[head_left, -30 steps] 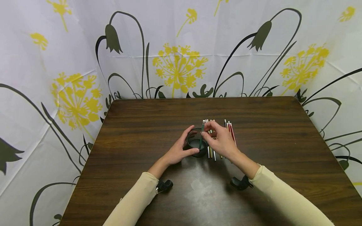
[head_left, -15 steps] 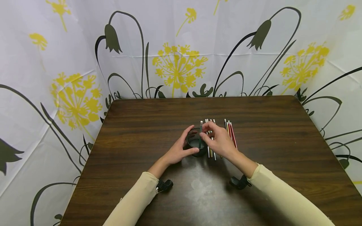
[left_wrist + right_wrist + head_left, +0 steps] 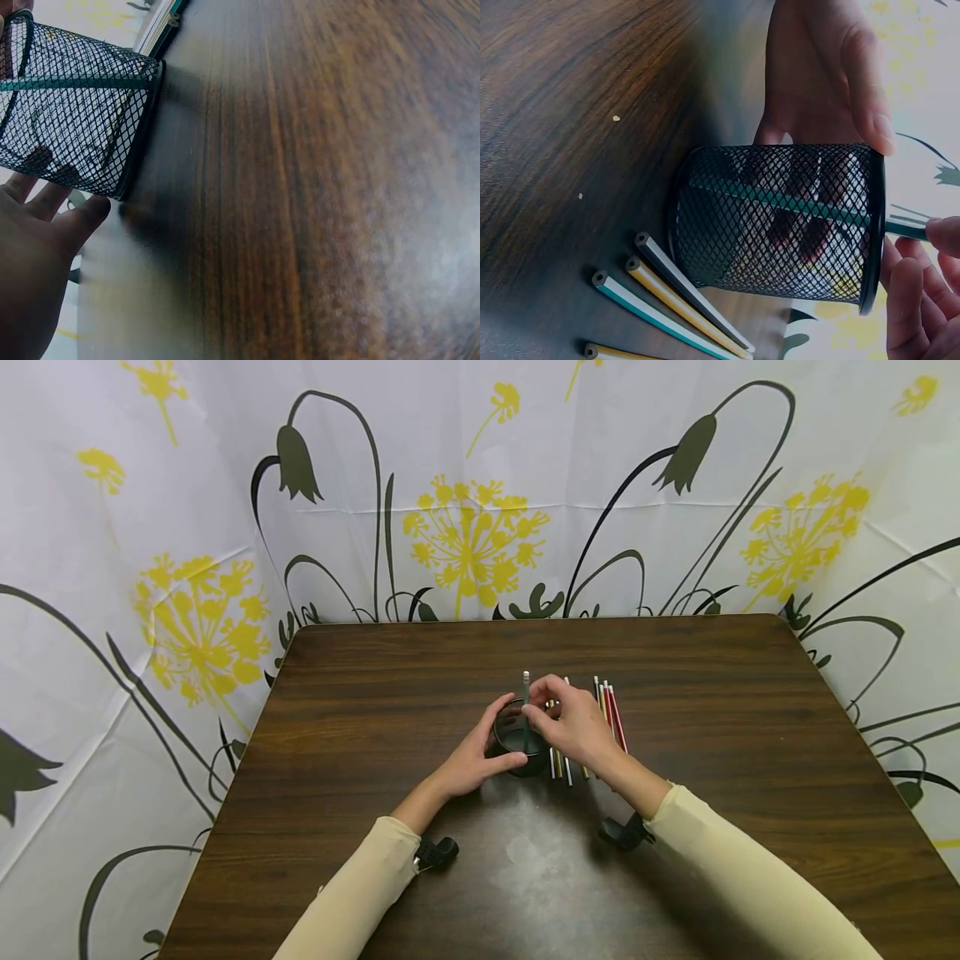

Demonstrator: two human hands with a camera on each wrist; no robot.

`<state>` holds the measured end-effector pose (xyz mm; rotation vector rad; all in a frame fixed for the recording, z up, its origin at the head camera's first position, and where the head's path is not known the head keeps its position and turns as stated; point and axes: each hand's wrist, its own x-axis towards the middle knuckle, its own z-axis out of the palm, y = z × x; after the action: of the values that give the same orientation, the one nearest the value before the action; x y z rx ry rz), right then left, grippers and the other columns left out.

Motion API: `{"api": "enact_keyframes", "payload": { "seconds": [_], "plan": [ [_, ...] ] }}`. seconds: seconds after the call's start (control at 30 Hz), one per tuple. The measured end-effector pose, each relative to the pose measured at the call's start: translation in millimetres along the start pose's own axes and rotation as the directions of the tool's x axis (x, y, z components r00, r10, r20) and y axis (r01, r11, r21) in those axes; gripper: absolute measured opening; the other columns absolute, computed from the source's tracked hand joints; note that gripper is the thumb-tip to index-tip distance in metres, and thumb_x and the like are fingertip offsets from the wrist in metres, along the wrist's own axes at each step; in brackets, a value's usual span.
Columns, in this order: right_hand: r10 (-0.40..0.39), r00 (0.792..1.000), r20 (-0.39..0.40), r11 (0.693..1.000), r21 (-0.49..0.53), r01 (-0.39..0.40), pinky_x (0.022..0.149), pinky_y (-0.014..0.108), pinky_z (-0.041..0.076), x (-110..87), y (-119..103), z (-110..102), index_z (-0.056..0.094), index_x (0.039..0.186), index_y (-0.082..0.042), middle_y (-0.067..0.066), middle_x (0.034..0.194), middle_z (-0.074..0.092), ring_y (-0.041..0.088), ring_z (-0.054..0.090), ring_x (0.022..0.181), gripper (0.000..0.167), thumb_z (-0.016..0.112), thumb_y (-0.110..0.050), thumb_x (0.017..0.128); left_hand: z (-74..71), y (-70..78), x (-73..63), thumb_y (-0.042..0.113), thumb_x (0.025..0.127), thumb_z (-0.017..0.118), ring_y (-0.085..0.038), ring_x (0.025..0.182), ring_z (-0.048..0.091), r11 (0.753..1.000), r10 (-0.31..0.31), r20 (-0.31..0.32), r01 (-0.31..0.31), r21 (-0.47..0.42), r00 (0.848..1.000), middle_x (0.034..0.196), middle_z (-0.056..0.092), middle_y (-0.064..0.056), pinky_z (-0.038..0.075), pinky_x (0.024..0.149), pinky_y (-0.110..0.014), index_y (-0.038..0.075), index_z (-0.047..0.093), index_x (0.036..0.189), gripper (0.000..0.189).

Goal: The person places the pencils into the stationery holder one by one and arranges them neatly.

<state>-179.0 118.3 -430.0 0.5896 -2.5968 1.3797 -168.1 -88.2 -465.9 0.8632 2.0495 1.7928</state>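
A black wire-mesh pencil cup stands upright on the table. My left hand holds it from the left, the thumb at the near side of the rim and the fingers round the far side. My right hand pinches a green pencil near its upper part between thumb and fingertips. This pencil stands inside the cup, eraser end up, and its lower end shows through the mesh close to the bottom. In the left wrist view, my left fingers spread behind the mesh wall.
Several pencils lie just right of the cup, partly under my right hand. More, including red pencils, lie farther right. The brown wooden table ends at a flower-printed curtain.
My right hand has moved slightly left with the green pencil, which has shifted from the cup's right side towards its middle and become more upright. The left hand and cup have stayed put.
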Motion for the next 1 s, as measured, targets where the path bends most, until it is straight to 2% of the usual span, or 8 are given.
{"api": "enact_keyframes", "payload": {
  "seconds": [0.3,0.67,0.9,1.0],
  "plan": [
    [0.073,0.997,-0.031,0.996,-0.044,-0.074,0.061,0.035,0.055,6.7,-1,4,0.062,0.101,-0.011,0.002,0.090,0.069,0.021,0.071,0.074,0.017,0.073,-0.017,0.090,-0.1,-1.4,0.1,0.000,0.092,0.065,-0.048,0.137,0.029,1.000,0.009,-0.001,-0.009,-0.009,1.000,0.151,0.031,-0.024,0.026,0.107,-0.065,0.007,0.014,0.155,0.082],
    [0.081,0.993,-0.086,0.993,-0.080,-0.088,0.053,0.030,0.049,13.9,3,9,0.066,0.100,-0.010,-0.001,0.082,0.070,0.009,0.063,0.059,0.016,0.074,-0.018,0.089,-0.1,-0.4,-0.3,0.002,0.093,0.064,-0.046,0.139,0.026,1.000,0.002,0.008,-0.003,0.020,1.000,0.151,0.029,-0.024,0.028,0.106,-0.064,0.009,0.013,0.156,0.081],
    [0.097,0.988,-0.120,0.989,-0.104,-0.110,0.050,0.030,0.046,17.9,5,12,0.069,0.100,-0.010,-0.003,0.078,0.069,0.007,0.058,0.054,0.017,0.076,-0.019,0.088,0.0,0.0,-0.5,0.000,0.093,0.064,-0.047,0.140,0.026,1.000,0.007,0.010,-0.007,0.018,1.000,0.152,0.028,-0.025,0.027,0.106,-0.064,0.009,0.012,0.156,0.082],
    [0.093,0.987,-0.133,0.986,-0.128,-0.111,0.049,0.029,0.044,19.1,5,13,0.070,0.100,-0.010,-0.003,0.077,0.068,0.008,0.055,0.052,0.018,0.076,-0.020,0.087,0.0,0.5,-0.8,-0.001,0.092,0.063,-0.047,0.140,0.025,1.000,0.001,0.010,-0.001,0.021,1.000,0.152,0.028,-0.026,0.027,0.107,-0.064,0.006,0.011,0.156,0.082]
  ]
}}
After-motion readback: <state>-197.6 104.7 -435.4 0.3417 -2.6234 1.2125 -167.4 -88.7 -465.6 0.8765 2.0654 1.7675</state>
